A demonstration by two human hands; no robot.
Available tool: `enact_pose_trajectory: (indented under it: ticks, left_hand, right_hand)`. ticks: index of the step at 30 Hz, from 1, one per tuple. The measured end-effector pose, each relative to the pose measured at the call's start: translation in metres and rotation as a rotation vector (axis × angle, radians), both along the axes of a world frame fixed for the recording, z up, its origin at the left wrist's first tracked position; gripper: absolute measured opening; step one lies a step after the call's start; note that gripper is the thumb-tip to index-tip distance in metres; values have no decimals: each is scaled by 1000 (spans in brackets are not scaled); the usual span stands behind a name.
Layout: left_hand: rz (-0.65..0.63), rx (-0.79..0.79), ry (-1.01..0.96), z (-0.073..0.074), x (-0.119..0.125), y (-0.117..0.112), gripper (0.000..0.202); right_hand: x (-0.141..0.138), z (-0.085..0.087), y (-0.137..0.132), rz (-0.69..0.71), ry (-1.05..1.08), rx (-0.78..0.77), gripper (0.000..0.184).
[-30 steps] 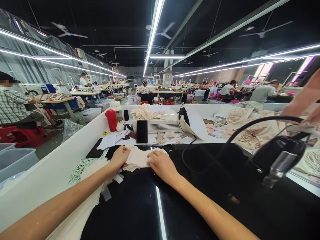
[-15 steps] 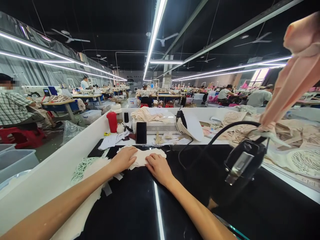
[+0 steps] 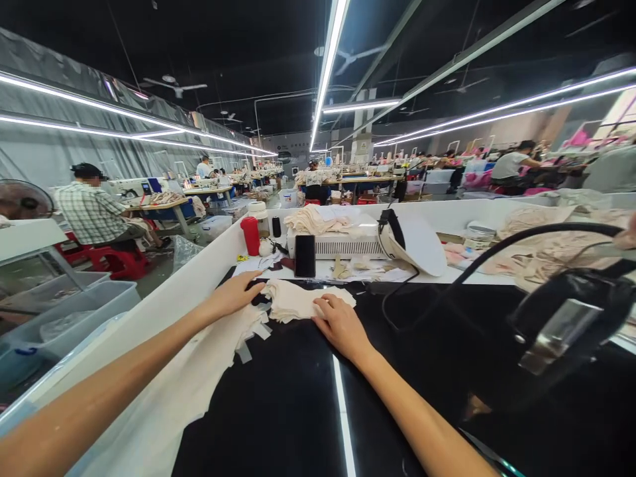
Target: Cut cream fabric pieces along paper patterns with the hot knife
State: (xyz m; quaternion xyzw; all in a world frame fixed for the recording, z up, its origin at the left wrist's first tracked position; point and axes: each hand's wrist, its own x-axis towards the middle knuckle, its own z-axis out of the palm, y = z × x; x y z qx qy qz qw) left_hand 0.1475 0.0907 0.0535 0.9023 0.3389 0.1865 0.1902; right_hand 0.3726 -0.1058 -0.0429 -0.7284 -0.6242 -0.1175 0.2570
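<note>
A small stack of cream fabric pieces (image 3: 293, 299) lies on the black table surface (image 3: 278, 404). My right hand (image 3: 345, 326) rests on the stack's right part, fingertips on top and the thumb along its near edge, with nothing gripped. My left hand (image 3: 233, 295) is just left of the stack, fingers stretched toward it and apart. Beneath my left forearm a larger cream fabric pile (image 3: 199, 377) runs down the left side, with pale tabs (image 3: 244, 352) sticking out from its edge.
Behind the stack stand a phone (image 3: 305, 256), a white vented box (image 3: 342, 245) with cloth on top, and a red bottle (image 3: 250, 236). On the right, a black clamp-like device (image 3: 561, 324) hangs from a thick black cable (image 3: 527, 232). A co-worker (image 3: 94, 205) sits at far left.
My left hand has come off the stack to the left. My right hand stays on it. The camera has turned left, so the surroundings sit farther right in the picture.
</note>
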Motion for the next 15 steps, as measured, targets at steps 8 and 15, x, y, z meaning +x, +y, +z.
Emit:
enact_pose_trajectory:
  ticks: [8,15]
  left_hand:
    - [179,15,424,1,-83,-23,29]
    - [190,-17,292,-15,-95,-35,27]
  right_hand:
    - [-1,-7,0,37,38,117,31]
    - [3,-10,0,102,132,148,25]
